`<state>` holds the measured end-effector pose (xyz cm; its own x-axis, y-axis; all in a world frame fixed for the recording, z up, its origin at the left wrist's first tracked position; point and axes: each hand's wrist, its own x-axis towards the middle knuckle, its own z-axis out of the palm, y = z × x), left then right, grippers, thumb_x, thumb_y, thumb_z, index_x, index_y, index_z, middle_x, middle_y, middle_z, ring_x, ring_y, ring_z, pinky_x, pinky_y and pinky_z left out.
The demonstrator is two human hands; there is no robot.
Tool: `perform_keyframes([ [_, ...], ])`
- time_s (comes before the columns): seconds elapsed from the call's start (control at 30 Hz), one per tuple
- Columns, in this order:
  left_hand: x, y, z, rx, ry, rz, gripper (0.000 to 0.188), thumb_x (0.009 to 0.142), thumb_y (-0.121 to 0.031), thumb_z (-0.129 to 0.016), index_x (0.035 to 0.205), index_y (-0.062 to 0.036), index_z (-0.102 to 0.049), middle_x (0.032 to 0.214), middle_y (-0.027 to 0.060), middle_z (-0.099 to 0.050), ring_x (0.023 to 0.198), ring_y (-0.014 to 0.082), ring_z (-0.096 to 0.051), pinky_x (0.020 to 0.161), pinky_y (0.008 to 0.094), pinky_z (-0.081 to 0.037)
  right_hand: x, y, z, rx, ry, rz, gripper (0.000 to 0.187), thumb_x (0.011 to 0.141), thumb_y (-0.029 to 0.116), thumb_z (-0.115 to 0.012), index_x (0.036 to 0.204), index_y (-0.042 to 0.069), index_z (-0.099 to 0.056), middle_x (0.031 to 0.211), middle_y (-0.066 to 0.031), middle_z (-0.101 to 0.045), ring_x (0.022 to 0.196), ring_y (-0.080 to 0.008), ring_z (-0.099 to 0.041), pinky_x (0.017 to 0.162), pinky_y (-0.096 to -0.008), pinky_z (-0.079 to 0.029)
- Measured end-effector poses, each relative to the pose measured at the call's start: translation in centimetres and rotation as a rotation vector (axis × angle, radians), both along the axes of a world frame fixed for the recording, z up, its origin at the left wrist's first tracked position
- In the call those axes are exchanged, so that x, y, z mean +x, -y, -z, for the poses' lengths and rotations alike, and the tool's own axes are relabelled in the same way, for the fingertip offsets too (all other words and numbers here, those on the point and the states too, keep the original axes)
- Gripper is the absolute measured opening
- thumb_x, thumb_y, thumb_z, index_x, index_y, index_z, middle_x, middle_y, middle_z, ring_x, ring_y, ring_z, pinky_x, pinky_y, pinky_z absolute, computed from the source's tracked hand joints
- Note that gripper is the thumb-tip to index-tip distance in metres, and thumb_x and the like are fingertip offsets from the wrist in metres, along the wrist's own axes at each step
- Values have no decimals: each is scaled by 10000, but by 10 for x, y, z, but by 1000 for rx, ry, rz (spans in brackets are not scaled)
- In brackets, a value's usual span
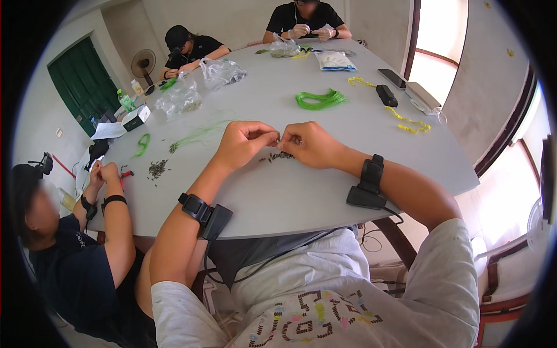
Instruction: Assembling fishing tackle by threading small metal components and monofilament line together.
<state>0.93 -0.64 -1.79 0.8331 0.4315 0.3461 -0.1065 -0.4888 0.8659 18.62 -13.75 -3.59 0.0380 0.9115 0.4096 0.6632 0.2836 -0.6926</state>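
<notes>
Over the grey table (243, 203) my left hand (246, 142) and my right hand (311, 144) meet, thumbs and fingertips pinched close together. Whatever they hold between them is too small to make out. Just beneath the fingertips lies a small heap of dark brown pellet-like pieces (281, 155). Left of my left hand, thin green strands (200, 134) trail over the tabletop, with a cluster of dark pieces (173, 148) at their near end. Farther off, a thick bundle of green thread (320, 100) lies beyond my right hand.
A co-worker (75, 249) sits close on my left, near another dark heap (158, 169) and red-handled pliers (123, 177). Two people work across the table. Clear plastic bags (180, 98), a phone (392, 78), a white device (422, 97) and yellow tape (413, 124) lie around.
</notes>
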Motion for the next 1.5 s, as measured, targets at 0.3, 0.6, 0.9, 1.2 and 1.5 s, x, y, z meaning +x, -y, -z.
perform_keyframes([
  [0.3, -1, -3, 1, -35, -3, 54, 152, 909, 8, -669, 1031, 74, -732, 976, 141, -749, 911, 174, -720, 878, 305, -581, 0, 1, -4, -20, -1, 25, 221, 921, 193, -717, 884, -24, -696, 732, -112, -676, 651, -168, -588, 616, -337, -475],
  [0.6, -1, -3, 2, 27, -61, 86, 86, 918, -9, -686, 986, 39, -705, 954, 91, -738, 901, 132, -699, 838, 267, -555, -1, 4, -6, -28, 15, -2, 208, 908, 177, -718, 881, -27, -692, 766, -137, -693, 677, -220, -620, 650, -366, -498],
  [0.9, 2, -6, 6, 27, -59, 89, 118, 980, -98, -654, 1004, 17, -666, 930, 47, -704, 882, 112, -671, 838, 269, -545, 5, -4, 1, 81, 9, 11, 187, 885, 165, -739, 891, -21, -724, 762, -135, -706, 640, -201, -629, 625, -343, -511],
  [1.2, 3, -6, 5, 14, -33, 41, 145, 990, -134, -654, 1016, 8, -658, 945, 44, -692, 865, 117, -663, 832, 282, -545, 10, -6, -2, 131, -103, 68, 185, 890, 163, -735, 933, -17, -740, 789, -98, -718, 689, -152, -630, 662, -306, -523],
  [1.5, 1, -6, 4, 41, -53, -4, 146, 979, -144, -668, 1015, -3, -665, 921, 30, -681, 837, 113, -649, 804, 281, -541, 7, -5, -4, 172, -142, 55, 169, 896, 150, -734, 958, -8, -743, 861, -111, -728, 739, -172, -649, 698, -324, -536],
])
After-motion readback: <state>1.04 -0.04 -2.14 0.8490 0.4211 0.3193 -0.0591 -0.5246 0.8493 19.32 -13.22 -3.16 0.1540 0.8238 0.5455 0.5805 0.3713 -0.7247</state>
